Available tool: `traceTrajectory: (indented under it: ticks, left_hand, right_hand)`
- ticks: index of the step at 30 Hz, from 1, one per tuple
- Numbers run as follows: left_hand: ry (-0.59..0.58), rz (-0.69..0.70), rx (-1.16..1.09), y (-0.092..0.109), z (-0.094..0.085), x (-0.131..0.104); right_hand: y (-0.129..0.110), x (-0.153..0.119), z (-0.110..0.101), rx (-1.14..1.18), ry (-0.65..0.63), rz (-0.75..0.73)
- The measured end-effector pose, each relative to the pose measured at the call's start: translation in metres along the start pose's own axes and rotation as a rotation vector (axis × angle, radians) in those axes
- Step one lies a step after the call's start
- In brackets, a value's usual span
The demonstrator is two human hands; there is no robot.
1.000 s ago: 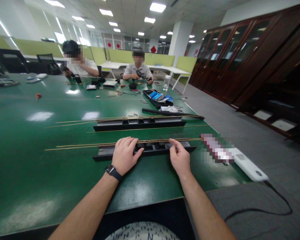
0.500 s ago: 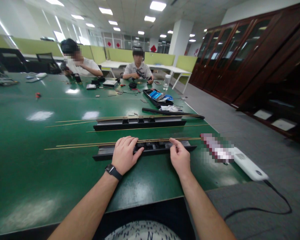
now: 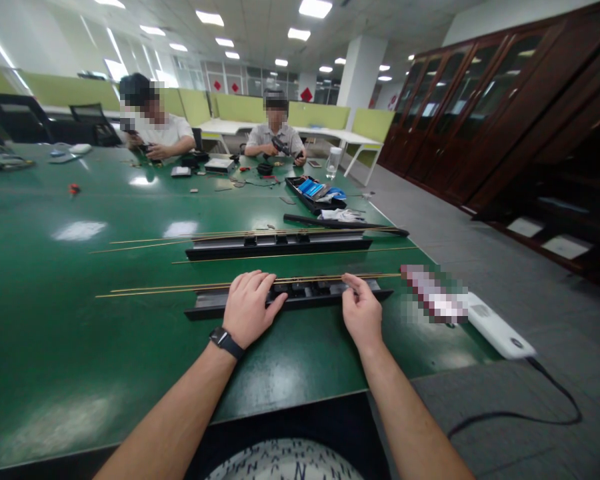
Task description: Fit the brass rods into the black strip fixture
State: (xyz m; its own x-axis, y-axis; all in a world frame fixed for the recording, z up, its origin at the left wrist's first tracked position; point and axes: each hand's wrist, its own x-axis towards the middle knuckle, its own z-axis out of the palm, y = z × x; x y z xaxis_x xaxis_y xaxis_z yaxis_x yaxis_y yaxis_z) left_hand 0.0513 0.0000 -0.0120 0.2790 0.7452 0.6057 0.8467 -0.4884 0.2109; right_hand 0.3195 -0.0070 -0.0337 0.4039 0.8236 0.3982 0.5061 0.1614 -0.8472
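Note:
A long black channel-shaped rail (image 3: 300, 305) lies crosswise on the green table in front of me, with dark fittings inside it. Two thin brass-coloured rods (image 3: 150, 290) run along its far edge and stick out past its left end. My left hand (image 3: 250, 300) is closed over the left half of the rail, fingers across the far edge and rods, thumb on the near side. Near the rail's right end, my right hand (image 3: 361, 310) pinches a brass rod between thumb and forefinger, its other fingers curled in. The exact fingertip contact is partly hidden.
A second black rail (image 3: 280, 250) with more rods lies behind. Farther back are a black tool tray (image 3: 315, 193), white gloves (image 3: 341, 215) and a black bar (image 3: 300, 221). A white power bank-like device (image 3: 500, 327) with a cable sits right. Two people work opposite.
One brass rod has slid slightly to the right along the rail, and my right hand has shifted right with it. My left hand stays put. The person at the left has lowered a hand.

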Motion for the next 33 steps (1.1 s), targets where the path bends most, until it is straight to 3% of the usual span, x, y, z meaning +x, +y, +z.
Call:
traceTrajectory:
  ticks: [8, 22, 33]
  left_hand:
    - [0.006, 0.004, 0.012, 0.0012, -0.0006, 0.0009]
    - [0.008, 0.008, 0.002, 0.0005, -0.0004, 0.0007]
    - [0.002, 0.01, 0.02, 0.0007, 0.0001, 0.0004]
  right_hand:
    - [-0.0035, -0.0032, 0.0015, 0.014, -0.08, -0.036]
    - [-0.002, -0.001, -0.0005, -0.014, 0.004, 0.012]
    - [-0.0063, -0.0041, -0.0005, -0.01, -0.054, -0.036]
